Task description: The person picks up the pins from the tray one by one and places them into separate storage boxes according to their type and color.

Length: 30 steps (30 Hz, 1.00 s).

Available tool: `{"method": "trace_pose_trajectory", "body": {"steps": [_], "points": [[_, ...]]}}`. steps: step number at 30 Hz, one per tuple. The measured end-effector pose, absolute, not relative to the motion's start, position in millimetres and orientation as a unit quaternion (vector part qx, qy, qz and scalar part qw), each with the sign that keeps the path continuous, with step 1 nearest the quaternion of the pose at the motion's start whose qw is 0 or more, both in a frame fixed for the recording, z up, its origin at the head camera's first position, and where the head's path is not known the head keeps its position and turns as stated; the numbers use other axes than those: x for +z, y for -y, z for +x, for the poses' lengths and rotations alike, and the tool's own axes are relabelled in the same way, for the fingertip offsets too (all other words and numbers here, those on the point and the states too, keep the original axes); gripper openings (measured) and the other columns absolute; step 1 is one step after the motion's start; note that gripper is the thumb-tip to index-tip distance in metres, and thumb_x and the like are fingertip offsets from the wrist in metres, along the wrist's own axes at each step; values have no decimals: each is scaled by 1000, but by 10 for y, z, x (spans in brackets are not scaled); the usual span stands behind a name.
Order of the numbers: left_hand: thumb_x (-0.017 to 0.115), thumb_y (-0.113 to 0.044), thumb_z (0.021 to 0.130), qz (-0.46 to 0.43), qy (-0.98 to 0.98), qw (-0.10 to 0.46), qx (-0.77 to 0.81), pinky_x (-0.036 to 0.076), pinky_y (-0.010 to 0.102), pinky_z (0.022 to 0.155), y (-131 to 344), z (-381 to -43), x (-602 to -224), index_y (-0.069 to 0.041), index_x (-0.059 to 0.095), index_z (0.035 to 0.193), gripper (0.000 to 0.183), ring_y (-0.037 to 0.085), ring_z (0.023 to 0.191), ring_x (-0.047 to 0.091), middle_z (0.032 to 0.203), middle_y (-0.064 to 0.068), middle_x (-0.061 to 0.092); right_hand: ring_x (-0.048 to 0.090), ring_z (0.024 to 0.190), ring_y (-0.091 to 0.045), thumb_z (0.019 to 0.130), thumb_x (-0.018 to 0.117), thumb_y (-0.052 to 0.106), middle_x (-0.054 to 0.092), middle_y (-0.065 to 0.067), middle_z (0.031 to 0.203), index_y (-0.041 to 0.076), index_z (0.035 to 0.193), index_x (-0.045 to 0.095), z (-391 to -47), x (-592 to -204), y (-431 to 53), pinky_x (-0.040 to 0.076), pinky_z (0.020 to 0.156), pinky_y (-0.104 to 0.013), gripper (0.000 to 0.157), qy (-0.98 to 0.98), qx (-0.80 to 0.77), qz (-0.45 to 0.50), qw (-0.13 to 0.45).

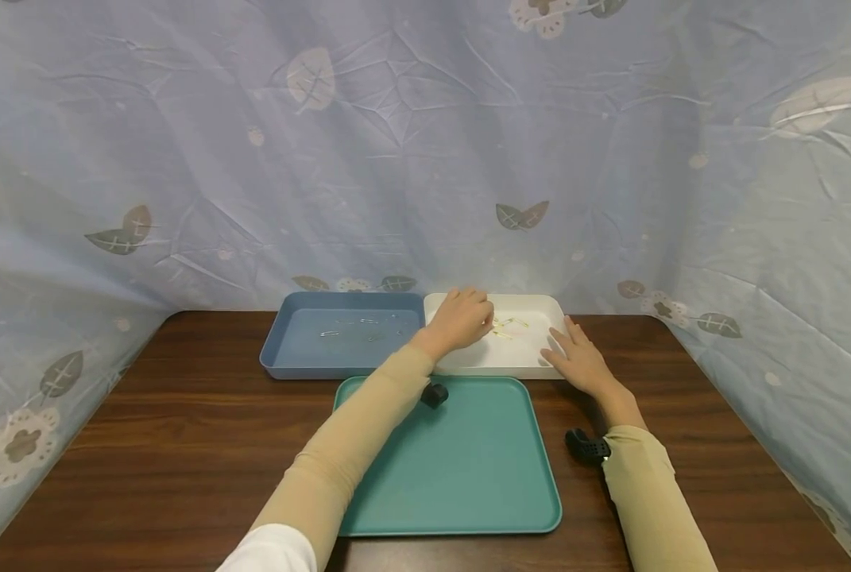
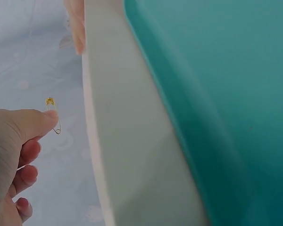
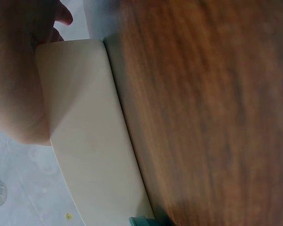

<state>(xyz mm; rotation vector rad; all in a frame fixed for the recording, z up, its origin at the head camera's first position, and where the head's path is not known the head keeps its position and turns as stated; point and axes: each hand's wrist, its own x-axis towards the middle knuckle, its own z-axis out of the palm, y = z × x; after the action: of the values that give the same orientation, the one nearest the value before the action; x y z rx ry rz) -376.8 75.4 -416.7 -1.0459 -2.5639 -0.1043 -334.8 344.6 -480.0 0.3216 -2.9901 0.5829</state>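
A gold safety pin (image 2: 50,101) is pinched between the thumb and index finger of my left hand (image 1: 461,319), above the white tray (image 1: 532,357). The other fingers of that hand curl loosely in the left wrist view. Several more gold safety pins (image 1: 516,322) lie on the white tray's floor, partly behind the left hand. My right hand (image 1: 578,361) rests at the tray's right front corner with its fingers extended over the rim. In the right wrist view, the right hand (image 3: 19,84) overlaps the tray's outer wall.
Left of the white tray, a blue tray (image 1: 273,357) holds several silver-coloured pins (image 1: 330,334). A teal tray (image 1: 468,469) lies in front of both, under the left forearm. All stand on a dark wooden table (image 1: 182,445), with a patterned curtain (image 1: 396,159) behind.
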Motion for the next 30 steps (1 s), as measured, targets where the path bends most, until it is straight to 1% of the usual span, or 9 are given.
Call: {"method": "trace_pose_trajectory", "body": {"steps": [6, 12, 14, 17, 19, 21, 26, 30], "points": [[61, -24, 95, -348, 922, 166, -38, 42, 33, 82, -780, -3851, -4205, -18, 68, 91, 10, 17, 89, 55, 93, -2, 62, 12, 145, -54, 100, 46, 41, 10, -31, 159, -6, 146, 36, -3330, -4784, -3422, 15, 113, -70, 66, 972, 200, 111, 53], [63, -29, 95, -337, 929, 147, -38, 42, 34, 85, -793, -3903, -4212, -19, 67, 89, 12, 16, 93, 55, 95, -3, 62, 10, 145, -54, 100, 46, 39, 10, -31, 159, -6, 146, 36, -3314, -4761, -3422, 13, 113, -70, 65, 970, 209, 111, 53], [63, -30, 95, -335, 931, 141, -39, 42, 34, 85, -792, -3909, -4212, -19, 66, 90, 12, 17, 93, 55, 95, -3, 62, 9, 145, -54, 100, 43, 46, 9, -30, 159, -5, 147, 36, -3325, -4778, -3446, 12, 113, -71, 69, 967, 221, 117, 54], [63, -30, 95, -333, 932, 137, -42, 42, 35, 85, -785, -3908, -4208, -19, 65, 91, 12, 17, 94, 56, 96, -3, 62, 8, 146, -53, 97, 38, 60, 7, -26, 161, -1, 147, 37, -3343, -4828, -3482, 10, 112, -72, 79, 959, 241, 132, 64], [64, -29, 95, -333, 932, 138, -44, 44, 36, 87, -776, -3902, -4200, -18, 65, 93, 12, 18, 95, 57, 97, -3, 63, 8, 145, -53, 95, 37, 65, 6, -26, 161, -1, 148, 37, -3351, -4843, -3496, 10, 111, -73, 84, 958, 244, 138, 67], [63, -29, 95, -332, 932, 140, -45, 45, 37, 89, -761, -3887, -4186, -18, 66, 94, 11, 18, 97, 59, 98, -2, 64, 8, 146, -52, 96, 37, 63, 6, -26, 162, -1, 148, 37, -3354, -4842, -3493, 10, 112, -72, 82, 959, 243, 134, 64], [64, -30, 95, -326, 933, 144, -45, 46, 38, 91, -701, -3826, -4142, -18, 66, 95, 12, 19, 102, 60, 101, -2, 66, 9, 145, -53, 101, 44, 41, 7, -30, 160, -4, 148, 35, -3335, -4771, -3432, 12, 113, -70, 66, 972, 204, 107, 38], [64, -31, 95, -326, 931, 153, -56, 45, 39, 90, -617, -3738, -4097, -17, 65, 93, 14, 21, 103, 60, 101, -1, 66, 10, 145, -53, 101, 45, 36, 8, -30, 159, -5, 148, 35, -3320, -4769, -3428, 14, 113, -70, 63, 975, 193, 104, 39]]}}
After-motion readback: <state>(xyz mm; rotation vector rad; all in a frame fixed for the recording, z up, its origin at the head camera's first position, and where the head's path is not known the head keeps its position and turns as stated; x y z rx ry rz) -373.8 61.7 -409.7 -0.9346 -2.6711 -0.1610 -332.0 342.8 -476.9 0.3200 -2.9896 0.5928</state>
